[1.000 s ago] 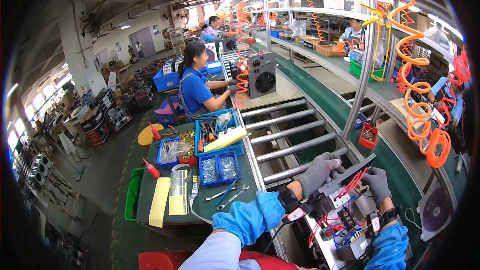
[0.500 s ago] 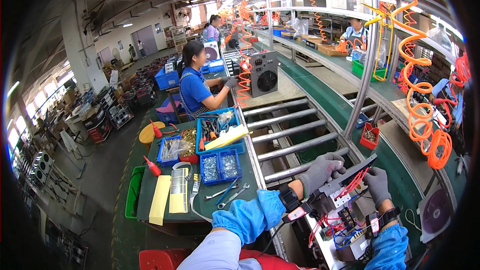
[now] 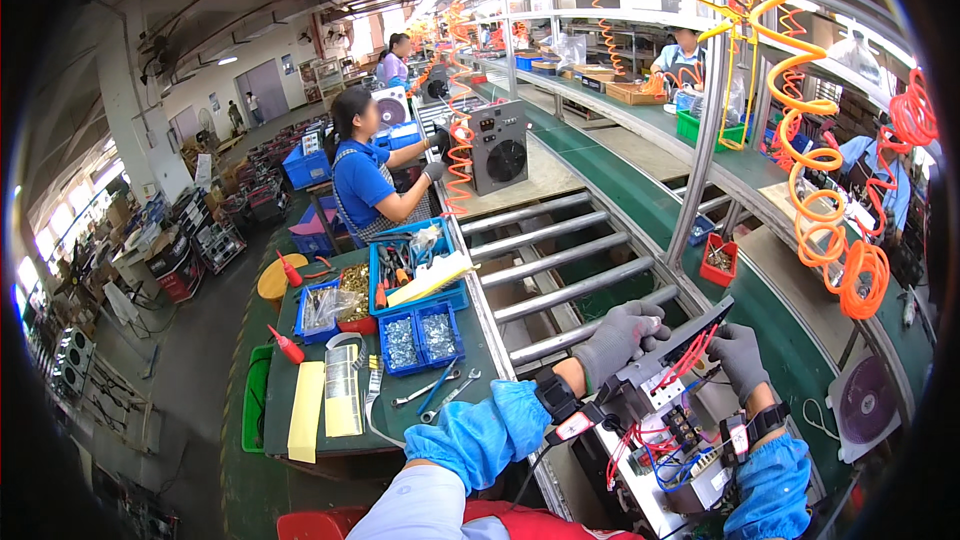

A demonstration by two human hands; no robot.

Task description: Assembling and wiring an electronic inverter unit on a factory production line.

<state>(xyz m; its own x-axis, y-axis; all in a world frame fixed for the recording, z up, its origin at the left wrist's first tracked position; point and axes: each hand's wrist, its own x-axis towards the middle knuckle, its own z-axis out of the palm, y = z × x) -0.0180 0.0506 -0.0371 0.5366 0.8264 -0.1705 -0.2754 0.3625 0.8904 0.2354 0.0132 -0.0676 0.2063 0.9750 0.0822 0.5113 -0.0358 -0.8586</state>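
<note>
A dark panel [image 3: 672, 348] is held at the near end of the line, tilted up over an open metal unit [image 3: 668, 450] that sits at the lower edge of the view. The left hand [image 3: 620, 338], in a grey glove, is closed over the panel's left end, fingers curled around its upper edge. The right hand [image 3: 738, 360], also gloved in grey, is clasped on the panel's right end, fingers bent over the edge. Red wires [image 3: 690, 358] are seen running from under the panel down into the unit, where blue wires [image 3: 680, 460] and a terminal block are packed. Blue sleeve covers are worn on both forearms, and a black wrist strap is worn on each wrist.

Steel rollers [image 3: 560, 260] are laid across the line just beyond the hands. To the left, a green bench [image 3: 300, 380] is set with blue bins [image 3: 418, 335] of small parts, two wrenches [image 3: 440, 390] and yellow strips [image 3: 306, 410]. Farther along, a person in a blue shirt [image 3: 365, 180] is seated beside a grey box with a fan [image 3: 500, 148]. Orange coiled hoses [image 3: 820, 180] are hung from the overhead frame on the right, above a small red tray [image 3: 718, 260].
</note>
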